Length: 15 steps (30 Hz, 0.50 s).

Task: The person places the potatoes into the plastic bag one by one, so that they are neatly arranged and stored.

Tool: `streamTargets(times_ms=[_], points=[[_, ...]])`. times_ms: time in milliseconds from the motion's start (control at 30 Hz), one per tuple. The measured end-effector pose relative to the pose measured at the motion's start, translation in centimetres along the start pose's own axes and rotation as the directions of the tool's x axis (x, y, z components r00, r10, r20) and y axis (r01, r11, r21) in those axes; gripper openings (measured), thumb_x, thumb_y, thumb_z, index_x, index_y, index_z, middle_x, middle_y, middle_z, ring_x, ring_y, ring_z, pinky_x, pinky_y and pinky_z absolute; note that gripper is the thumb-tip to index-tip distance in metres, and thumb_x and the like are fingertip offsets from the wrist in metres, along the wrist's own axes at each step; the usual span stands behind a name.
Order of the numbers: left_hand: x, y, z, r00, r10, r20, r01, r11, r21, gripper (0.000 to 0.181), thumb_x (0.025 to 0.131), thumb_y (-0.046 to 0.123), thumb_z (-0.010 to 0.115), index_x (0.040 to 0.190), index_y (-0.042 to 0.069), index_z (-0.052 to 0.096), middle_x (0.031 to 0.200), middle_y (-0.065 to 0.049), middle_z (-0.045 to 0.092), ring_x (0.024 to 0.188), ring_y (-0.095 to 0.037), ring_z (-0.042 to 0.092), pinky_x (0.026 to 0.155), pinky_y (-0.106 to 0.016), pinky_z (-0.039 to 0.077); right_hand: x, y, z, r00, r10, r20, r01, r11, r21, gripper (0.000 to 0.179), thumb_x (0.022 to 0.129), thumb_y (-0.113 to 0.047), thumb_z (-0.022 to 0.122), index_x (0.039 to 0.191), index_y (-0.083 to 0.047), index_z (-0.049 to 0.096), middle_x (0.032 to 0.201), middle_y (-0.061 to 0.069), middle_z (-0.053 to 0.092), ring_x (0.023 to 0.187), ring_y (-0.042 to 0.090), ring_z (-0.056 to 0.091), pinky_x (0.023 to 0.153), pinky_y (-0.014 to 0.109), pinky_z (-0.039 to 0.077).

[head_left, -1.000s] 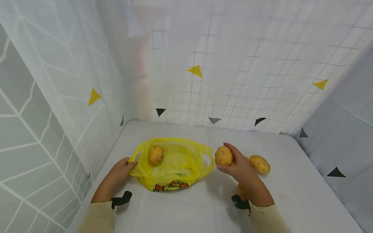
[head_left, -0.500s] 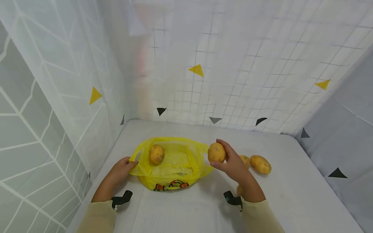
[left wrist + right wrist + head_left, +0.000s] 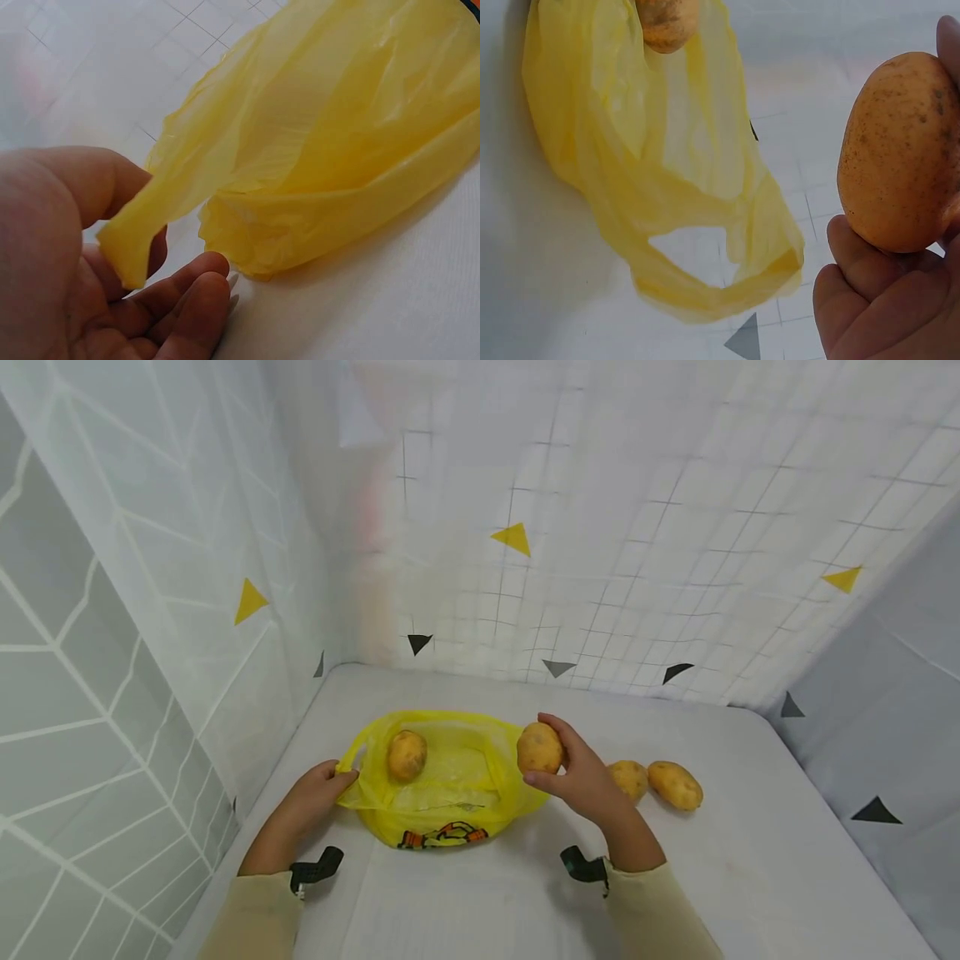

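Observation:
A yellow plastic bag (image 3: 450, 827) lies spread with its mouth open in the middle of the table. Inside it, toward the left, rests one potato (image 3: 407, 755). My left hand (image 3: 311, 797) pinches the bag's left handle; the left wrist view shows that handle strip (image 3: 133, 240) between thumb and finger. My right hand (image 3: 585, 777) grips another potato (image 3: 540, 748) beside the bag's right end, overlapping its rim in the head view. In the right wrist view the held potato (image 3: 900, 154) stands apart from the bag's looped right handle (image 3: 705, 292).
Two more potatoes lie on the table right of my right hand: one (image 3: 628, 779) partly behind the wrist, the other (image 3: 675, 785) beside it. A white sheeted wall (image 3: 600, 568) rises behind the table (image 3: 450, 910), and a grey patterned curtain (image 3: 82, 693) hangs at the left.
My right hand has carried its potato left, from beyond the bag's right handle to over its right rim. My left hand keeps its hold on the bag, which stays about where it was.

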<state>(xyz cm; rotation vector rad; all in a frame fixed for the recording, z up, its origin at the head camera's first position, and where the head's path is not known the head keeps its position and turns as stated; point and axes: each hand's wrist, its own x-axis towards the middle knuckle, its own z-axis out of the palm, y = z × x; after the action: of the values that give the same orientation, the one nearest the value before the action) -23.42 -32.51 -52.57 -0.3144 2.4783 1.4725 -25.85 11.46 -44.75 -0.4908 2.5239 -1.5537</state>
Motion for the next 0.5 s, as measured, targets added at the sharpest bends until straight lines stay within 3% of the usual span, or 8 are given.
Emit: streamTargets(times_ms=[300,500], points=[[0.0,0.0,0.0,1.000,0.016,0.004,-0.016,1.000,-0.001,0.042,0.105,0.048,0.056,0.117,0.008,0.060,0.100,-0.004,0.057,0.098,-0.023,0.052,0.084,-0.036,0.041,1.1,-0.6,1.3,0.999,0.014,0.033,-0.015,1.000,0.013,0.093,0.085,-0.043,0.088,0.159,-0.042,0.031,0.153,-0.001,0.047,0.133,0.029,0.054,0.102,0.048,0.054],[-0.2,0.1,0.0,1.000,0.023,-0.002,-0.023,1.000,0.006,0.042,0.105,0.049,0.056,0.114,0.008,0.059,0.097,-0.004,0.054,0.095,-0.022,0.051,0.081,-0.036,0.041,2.3,-0.6,2.3,0.998,-0.015,0.067,0.010,0.997,0.073,0.092,0.086,-0.043,0.087,0.159,-0.039,0.031,0.155,0.001,0.045,0.136,0.029,0.054,0.100,0.044,0.054]])
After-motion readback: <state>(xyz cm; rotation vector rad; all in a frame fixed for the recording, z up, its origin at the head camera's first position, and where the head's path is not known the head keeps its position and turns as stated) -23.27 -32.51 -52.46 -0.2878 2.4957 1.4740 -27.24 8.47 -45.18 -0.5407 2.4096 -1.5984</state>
